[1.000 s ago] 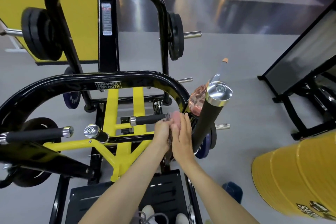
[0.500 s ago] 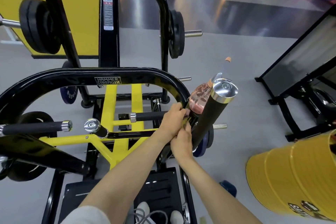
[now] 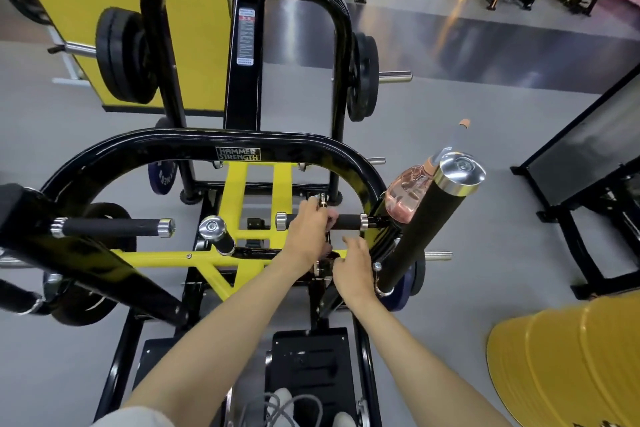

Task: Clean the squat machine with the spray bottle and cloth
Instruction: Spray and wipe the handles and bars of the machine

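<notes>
Machine (image 3: 239,153): black tube frame with yellow cross members, seen from above, standing on the grey floor (image 3: 485,107). Label on the curved front bar reads HAMMER STRENGTH.
Drum (image 3: 571,357): yellow, lower right, apart from the machine.
Plates (image 3: 121,55): black, loaded on the upper left peg; one more on the upper right peg.
Footplate (image 3: 311,364): black, at bottom centre, between the two forearms.
Handle (image 3: 429,229): long, black, chrome-capped, tilted up to the right on the machine's right side.
Bottle (image 3: 405,196): clear with pink liquid, wedged between the curved bar and the handle, nozzle pointing up and away. Neither hand touches it.
Grip (image 3: 346,221): short, horizontal, black, with chrome collars, just left of the bottle.
Left hand (image 3: 306,232): fingers curled over the grip, pressing the cloth (image 3: 334,217) onto it; only a pink edge shows past the fingers.
Right hand (image 3: 353,274): below the grip, fingers loosely bent, nothing seen in it. Cannot tell if the fingertips touch the frame.
</notes>
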A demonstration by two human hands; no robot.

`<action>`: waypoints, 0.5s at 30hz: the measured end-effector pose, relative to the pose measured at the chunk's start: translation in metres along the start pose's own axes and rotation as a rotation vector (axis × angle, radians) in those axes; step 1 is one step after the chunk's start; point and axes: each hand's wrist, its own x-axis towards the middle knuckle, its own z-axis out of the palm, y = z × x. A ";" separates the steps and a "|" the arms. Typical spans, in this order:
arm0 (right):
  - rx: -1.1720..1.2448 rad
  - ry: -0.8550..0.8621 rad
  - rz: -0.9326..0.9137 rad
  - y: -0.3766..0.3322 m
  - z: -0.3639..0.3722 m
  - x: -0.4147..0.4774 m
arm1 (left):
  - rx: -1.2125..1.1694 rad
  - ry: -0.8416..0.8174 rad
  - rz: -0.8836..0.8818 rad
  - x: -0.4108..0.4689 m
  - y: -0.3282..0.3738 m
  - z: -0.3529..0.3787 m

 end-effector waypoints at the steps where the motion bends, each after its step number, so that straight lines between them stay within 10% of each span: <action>1: 0.009 -0.013 -0.003 -0.002 0.001 -0.001 | -0.006 0.004 -0.022 -0.004 -0.007 -0.004; 15: 0.221 -0.167 0.116 -0.018 0.026 -0.003 | 0.238 0.074 -0.227 -0.038 -0.052 -0.043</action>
